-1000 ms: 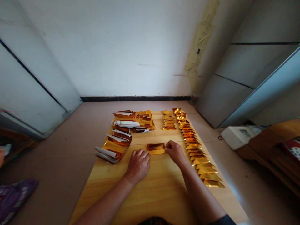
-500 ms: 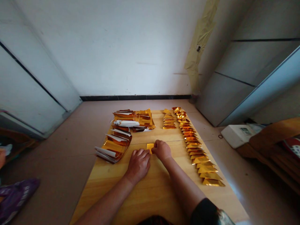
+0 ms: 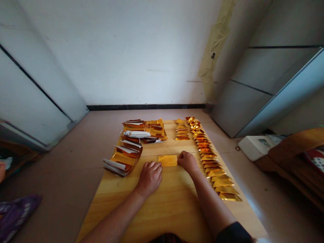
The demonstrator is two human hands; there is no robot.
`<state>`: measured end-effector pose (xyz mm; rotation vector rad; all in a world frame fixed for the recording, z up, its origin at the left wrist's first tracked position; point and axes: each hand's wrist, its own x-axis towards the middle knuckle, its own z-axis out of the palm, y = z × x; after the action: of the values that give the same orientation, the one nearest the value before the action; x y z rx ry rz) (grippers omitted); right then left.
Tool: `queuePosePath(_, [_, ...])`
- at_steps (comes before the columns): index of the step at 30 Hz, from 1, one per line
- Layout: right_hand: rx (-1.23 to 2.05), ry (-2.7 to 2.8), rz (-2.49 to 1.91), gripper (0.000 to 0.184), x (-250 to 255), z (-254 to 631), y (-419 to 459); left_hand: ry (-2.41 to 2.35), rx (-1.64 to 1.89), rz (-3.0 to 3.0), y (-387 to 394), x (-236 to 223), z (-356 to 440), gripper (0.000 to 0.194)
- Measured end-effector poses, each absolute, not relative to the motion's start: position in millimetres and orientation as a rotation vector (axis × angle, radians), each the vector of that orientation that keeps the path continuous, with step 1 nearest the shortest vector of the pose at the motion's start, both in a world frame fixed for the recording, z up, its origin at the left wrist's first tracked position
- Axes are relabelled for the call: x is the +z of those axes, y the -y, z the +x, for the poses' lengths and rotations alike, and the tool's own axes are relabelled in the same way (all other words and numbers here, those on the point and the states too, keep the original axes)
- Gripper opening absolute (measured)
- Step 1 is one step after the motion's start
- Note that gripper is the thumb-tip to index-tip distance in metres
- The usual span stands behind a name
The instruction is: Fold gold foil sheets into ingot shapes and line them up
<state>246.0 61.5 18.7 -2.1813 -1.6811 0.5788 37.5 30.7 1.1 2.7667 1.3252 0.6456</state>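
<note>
A flat rectangle of gold foil paper [image 3: 168, 160] lies on the wooden table [image 3: 172, 202], between my two hands. At its left end, my left hand [image 3: 150, 175] is curled, with the fingertips holding that edge against the wood. My right hand [image 3: 187, 161] is closed in a pinch at the right end of the paper. Folded gold foil pieces [image 3: 216, 172] overlap in a long row on the right, with a shorter row of gold pieces [image 3: 182, 130] further back.
Bundles of gold foil sheets with white backs [image 3: 144, 130] lie at the table's far left, and a curved stack [image 3: 125, 155] sits nearer. A white box [image 3: 255, 146] stands right of the table. At the left edge are a purple bag [image 3: 19, 214] and part of another person's hand [image 3: 2, 170].
My right hand has moved to the right, away from my left hand. More of the gold foil paper now shows between them. My left hand has stayed in place.
</note>
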Motion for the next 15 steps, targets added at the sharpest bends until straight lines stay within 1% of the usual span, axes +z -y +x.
queuePosePath(3, [0.491, 1.713, -2.044, 0.016, 15.3, 248.3, -61.7, -1.334, 0.622, 2.765, -31.2, 4.9, 40.4, 0.018])
queuePosePath(6, [0.496, 1.783, -1.838, 0.033, 10.8, 248.6, -62.7, -1.345, 0.607, 2.765, -30.8, 7.0, 42.3, 0.019])
queuePosePath(8, [0.531, 1.812, -1.746, 0.039, 8.7, 250.1, -64.3, -1.351, 0.596, 2.764, -30.4, 7.0, 42.6, 0.019])
queuePosePath(12, [0.531, 1.892, -1.655, 0.041, 9.5, 252.5, -67.5, -1.352, 0.606, 2.765, -30.5, 5.4, 42.1, 0.020])
queuePosePath(15, [0.527, 1.964, -1.621, 0.035, 12.5, 249.6, -67.0, -1.340, 0.633, 2.769, -30.8, 2.9, 41.5, 0.022])
